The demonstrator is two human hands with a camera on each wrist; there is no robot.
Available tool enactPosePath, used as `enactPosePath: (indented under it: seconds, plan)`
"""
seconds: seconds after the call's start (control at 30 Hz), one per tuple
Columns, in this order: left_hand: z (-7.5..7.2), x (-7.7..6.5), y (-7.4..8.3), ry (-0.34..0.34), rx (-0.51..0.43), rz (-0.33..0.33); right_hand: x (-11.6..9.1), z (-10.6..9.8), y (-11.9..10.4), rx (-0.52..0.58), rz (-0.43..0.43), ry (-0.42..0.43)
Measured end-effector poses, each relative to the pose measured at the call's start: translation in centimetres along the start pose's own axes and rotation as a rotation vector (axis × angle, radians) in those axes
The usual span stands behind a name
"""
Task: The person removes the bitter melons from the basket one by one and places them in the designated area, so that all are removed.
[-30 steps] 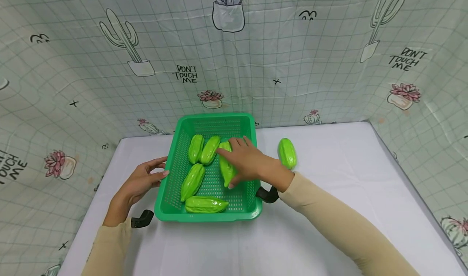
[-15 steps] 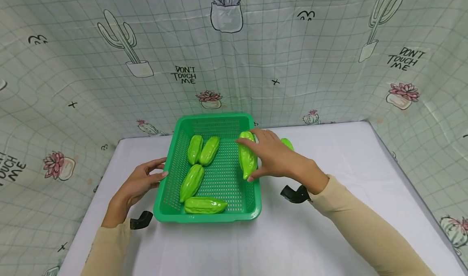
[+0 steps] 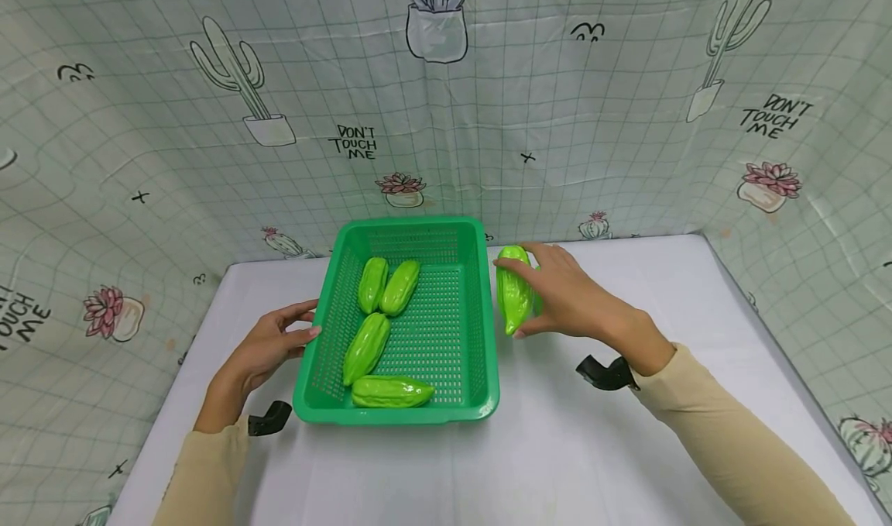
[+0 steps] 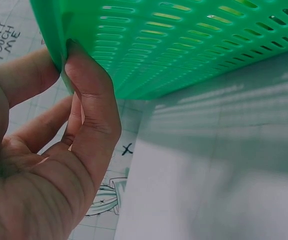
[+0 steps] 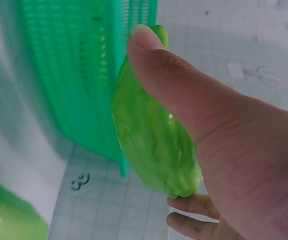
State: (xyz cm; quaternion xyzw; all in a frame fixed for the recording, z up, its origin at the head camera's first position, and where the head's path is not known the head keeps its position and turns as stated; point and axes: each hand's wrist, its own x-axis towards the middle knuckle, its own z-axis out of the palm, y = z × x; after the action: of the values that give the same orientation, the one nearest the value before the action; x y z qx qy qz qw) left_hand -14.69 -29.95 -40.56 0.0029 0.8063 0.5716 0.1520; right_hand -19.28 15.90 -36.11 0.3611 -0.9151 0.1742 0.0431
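My right hand (image 3: 574,297) holds a glossy, ridged green bitter melon (image 3: 513,297) in the air just outside the basket's right side, thumb and fingers around it. The green plastic basket (image 3: 397,415) stands on the table with several similar bitter melons inside, one (image 3: 392,392) lying crosswise near the front. At the basket's left rim, my left hand (image 3: 265,348) pinches the edge between thumb and fingers, clearer in the left wrist view. Another bitter melon (image 5: 11,215) lies on the table to the right of the basket, mostly hidden behind my right hand in the head view.
A white cloth covers the table (image 3: 627,464). Behind and on both sides hangs a grid-patterned cloth (image 3: 446,139) with cactus drawings, meeting the table's back edge close behind the basket.
My right hand has lifted a bitter melon from the basket's right half and carried it right, over the rim, to outside the basket. The left hand stays at the left rim.
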Motion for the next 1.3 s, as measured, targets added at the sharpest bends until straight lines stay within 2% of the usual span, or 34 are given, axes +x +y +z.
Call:
enactPosePath:
  seconds: [0.63, 1.3]
  plan:
    - [0.0, 0.0, -0.2, 0.008, -0.001, -0.001, -3.4, -0.2, 5.2, -0.030, 0.056, -0.006]
    - [0.0, -0.1, 0.0, 0.014, 0.013, -0.008, -4.8, 1.1, 10.2, -0.019, 0.184, -0.119]
